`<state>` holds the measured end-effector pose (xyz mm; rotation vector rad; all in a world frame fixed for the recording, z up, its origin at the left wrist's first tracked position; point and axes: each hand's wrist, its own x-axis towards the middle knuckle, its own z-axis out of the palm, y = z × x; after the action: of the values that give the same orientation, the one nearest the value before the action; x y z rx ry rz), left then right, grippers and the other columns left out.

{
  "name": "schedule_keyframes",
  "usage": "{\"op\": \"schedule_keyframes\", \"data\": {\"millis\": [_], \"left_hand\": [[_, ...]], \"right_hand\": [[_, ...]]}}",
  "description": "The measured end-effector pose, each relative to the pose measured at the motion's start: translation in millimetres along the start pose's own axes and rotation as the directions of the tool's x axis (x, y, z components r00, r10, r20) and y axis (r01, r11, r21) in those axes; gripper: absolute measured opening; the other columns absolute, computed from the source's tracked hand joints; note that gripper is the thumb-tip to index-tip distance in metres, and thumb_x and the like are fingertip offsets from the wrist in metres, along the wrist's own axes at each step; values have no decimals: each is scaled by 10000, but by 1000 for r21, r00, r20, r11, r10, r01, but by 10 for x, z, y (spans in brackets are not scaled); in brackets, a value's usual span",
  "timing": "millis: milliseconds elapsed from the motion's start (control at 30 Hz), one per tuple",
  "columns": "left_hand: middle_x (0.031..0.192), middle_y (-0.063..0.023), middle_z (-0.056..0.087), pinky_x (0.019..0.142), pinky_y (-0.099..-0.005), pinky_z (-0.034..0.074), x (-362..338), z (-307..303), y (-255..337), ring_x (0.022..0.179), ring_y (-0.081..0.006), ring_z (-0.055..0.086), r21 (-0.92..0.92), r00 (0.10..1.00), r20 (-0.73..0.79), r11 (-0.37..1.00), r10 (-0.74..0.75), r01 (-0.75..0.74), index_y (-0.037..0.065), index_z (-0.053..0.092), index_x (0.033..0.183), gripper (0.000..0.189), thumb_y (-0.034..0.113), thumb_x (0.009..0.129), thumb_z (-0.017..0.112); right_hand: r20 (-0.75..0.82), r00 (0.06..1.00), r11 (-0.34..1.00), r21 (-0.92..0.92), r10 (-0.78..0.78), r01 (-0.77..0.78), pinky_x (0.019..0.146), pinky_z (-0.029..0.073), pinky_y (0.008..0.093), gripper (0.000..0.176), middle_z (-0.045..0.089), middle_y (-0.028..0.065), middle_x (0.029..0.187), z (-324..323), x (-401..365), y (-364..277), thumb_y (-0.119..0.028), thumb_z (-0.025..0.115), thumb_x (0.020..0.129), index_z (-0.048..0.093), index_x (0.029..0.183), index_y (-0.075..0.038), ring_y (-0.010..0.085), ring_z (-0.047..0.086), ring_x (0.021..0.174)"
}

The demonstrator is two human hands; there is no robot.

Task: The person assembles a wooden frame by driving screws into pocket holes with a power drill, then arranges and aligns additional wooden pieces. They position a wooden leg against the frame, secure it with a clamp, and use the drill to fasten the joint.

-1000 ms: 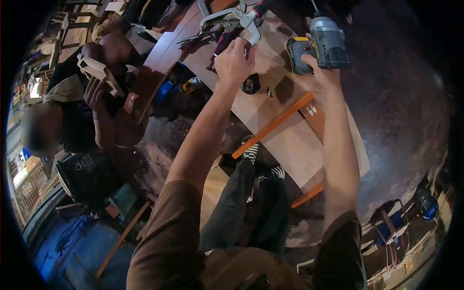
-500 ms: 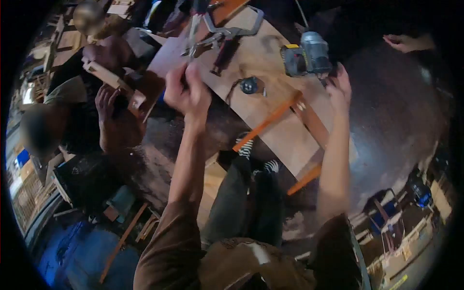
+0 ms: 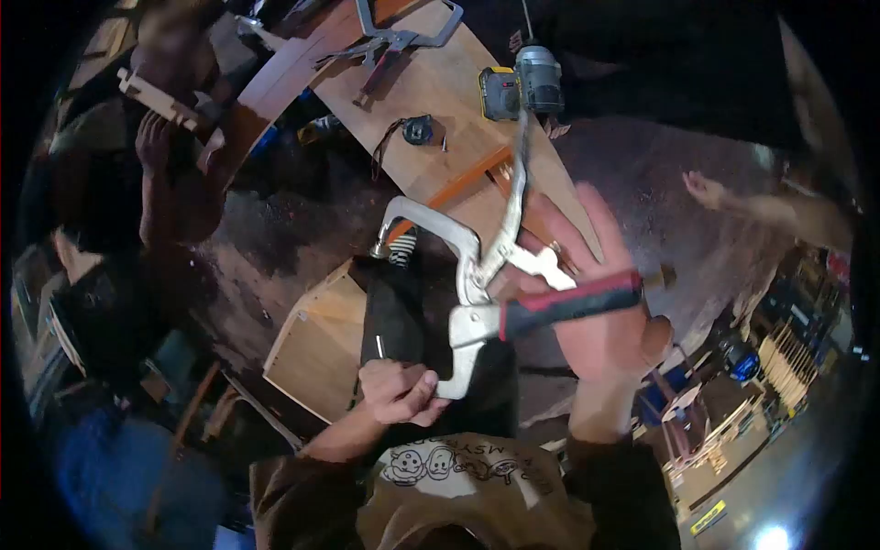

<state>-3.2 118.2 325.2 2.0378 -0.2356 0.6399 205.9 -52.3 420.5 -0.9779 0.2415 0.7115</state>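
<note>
My left hand point(image 3: 401, 392) is closed on one jaw end of a metal locking C-clamp point(image 3: 466, 328), low in front of my shirt. The clamp's frame arches up and left, and its black-and-red grips point right, with the lever raised. Behind those grips, my right hand point(image 3: 596, 346) is open, palm up with fingers spread; the grip overlaps the palm in this view. Beyond the hands lies a wooden panel point(image 3: 440, 87), carrying a second locking clamp point(image 3: 396, 41), a tape measure point(image 3: 418, 130) and a screw point(image 3: 445, 145). A cordless drill point(image 3: 539, 81) stands by its right edge.
An orange-brown wood strip point(image 3: 467, 179) lies across the panel. A plywood box point(image 3: 321, 344) sits beside my leg. At left, a person's hand point(image 3: 151, 137) is near a notched wood piece point(image 3: 158, 99); another person's hand point(image 3: 704, 190) shows at right.
My left hand has come back toward my body and now shows the clamp. My right hand has left the drill and opened near the clamp's grips. The view has shifted.
</note>
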Motion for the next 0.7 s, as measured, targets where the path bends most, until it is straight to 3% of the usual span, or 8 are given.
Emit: {"op": "schedule_keyframes", "data": {"millis": [100, 167, 200, 333, 433, 567, 667, 700], "left_hand": [[752, -26, 656, 401, -240, 374, -241, 408, 335, 482, -114, 532, 6, 1000, 0, 1000, 21, -21, 97, 673, 956, 294, 230, 741, 822], [772, -17, 655, 403, -236, 367, -386, 737, 696, 485, -110, 530, -6, 997, 60, 998, -55, 56, 107, 677, 970, 314, 236, 731, 834], [777, -13, 658, 399, -238, 361, -392, 914, 870, 480, -109, 523, 50, 995, 89, 998, -48, 43, 109, 680, 987, 345, 240, 716, 849], [779, -15, 668, 395, -239, 362, -536, 1645, 1275, 453, -104, 514, 69, 997, 2, 994, -83, 82, 107, 674, 997, 373, 219, 692, 858], [792, -35, 673, 410, -265, 390, -597, 2144, 1522, 487, -131, 554, -21, 990, -33, 991, -135, 134, 88, 671, 1001, 371, 217, 703, 851], [813, -53, 673, 437, -280, 424, -696, 2606, 1371, 533, -168, 591, -103, 989, -86, 988, -124, 115, 70, 672, 1024, 362, 210, 731, 832], [873, -74, 678, 582, -336, 515, -712, 2913, 1117, 717, -239, 660, -151, 993, -93, 987, -73, 59, 53, 684, 1033, 306, 227, 798, 774], [879, -71, 680, 648, -360, 536, -609, 2924, 986, 795, -259, 679, -148, 997, -58, 988, -56, 47, 58, 699, 967, 300, 295, 798, 769]], "right_hand": [[-99, 992, 992, -98, 75, -85, 1088, 408, 607, 1379, 223, 279, 1590, -465, -339, -85, -701, 817, 584, 97, 1605, -116, 450, 311, 1443], [-103, 988, 989, 111, 114, -102, 1123, 353, 549, 1405, 205, 245, 1606, -878, -597, -43, -563, 879, 537, 92, 1608, -107, 466, 341, 1415], [23, 996, 979, 183, 91, -93, 1100, 369, 504, 1343, 248, 228, 1587, -1220, -759, 92, -525, 862, 593, 89, 1612, -115, 437, 348, 1416], [-94, 992, 945, 324, 85, -50, 1076, 367, 445, 1200, 359, 221, 1494, -1883, -1135, 258, -413, 803, 672, 123, 1612, -105, 394, 426, 1337], [-105, 990, 995, 57, 89, -83, 1113, 354, 449, 1167, 367, 278, 1517, -2173, -1335, -93, -510, 747, 670, 203, 1579, -22, 327, 495, 1267], [32, 995, 995, 51, -93, 91, 1101, 348, 476, 1157, 414, 225, 1454, -2091, -1169, -326, -275, 775, 647, 152, 1605, -93, 375, 446, 1295], [80, 991, 993, -52, -105, 110, 1088, 367, 477, 1227, 386, 218, 1469, -2115, -1104, -453, -305, 836, 609, 151, 1604, -87, 360, 459, 1281], [71, 991, 966, -222, -117, 130, 1079, 371, 469, 1279, 371, 223, 1470, -2102, -1068, -475, -374, 872, 593, 146, 1600, -64, 349, 457, 1281]]}}
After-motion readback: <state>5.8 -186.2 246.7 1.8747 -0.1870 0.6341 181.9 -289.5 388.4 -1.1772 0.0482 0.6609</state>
